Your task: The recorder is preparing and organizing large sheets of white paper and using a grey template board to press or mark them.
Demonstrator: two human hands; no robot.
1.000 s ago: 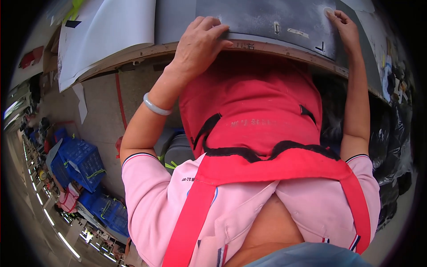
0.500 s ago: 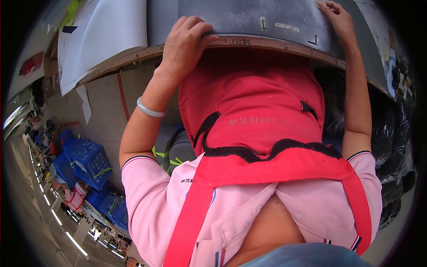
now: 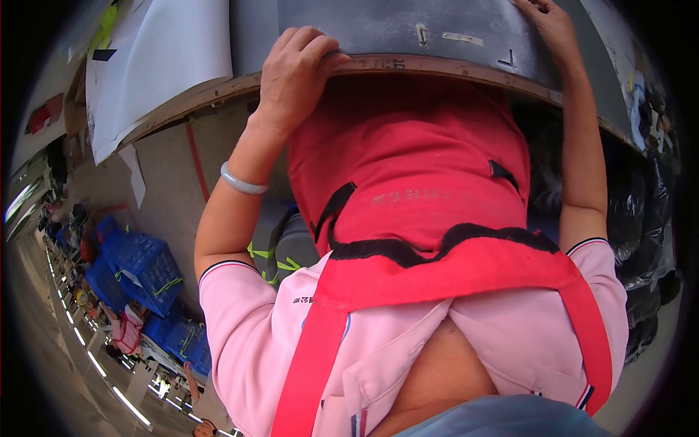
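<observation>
A person in a pink short-sleeved shirt and a red apron [image 3: 415, 189] stands close against a tabletop [image 3: 218, 91], seen from a camera on their head looking down over their chest. Both bare arms reach up toward the top of the picture, where a large dark grey sheet [image 3: 378, 29] lies flat on the tabletop, its near edge running along the worn wooden rim.

The left hand [image 3: 295, 69] rests on that near edge, fingers curled over the top of the grey sheet and the grip closed on sheet and rim together. A pale bangle [image 3: 242, 182] circles the left wrist. The right hand [image 3: 550, 22] lies further in on the grey sheet, near the upper right, fingers spread and pressing flat rather than clamped on anything.

Beside the grey sheet, to the left, a white sheet [image 3: 164, 51] covers the tabletop and hangs slightly over its edge. Far below on the left, blue plastic crates [image 3: 142, 266] stand on the floor.
</observation>
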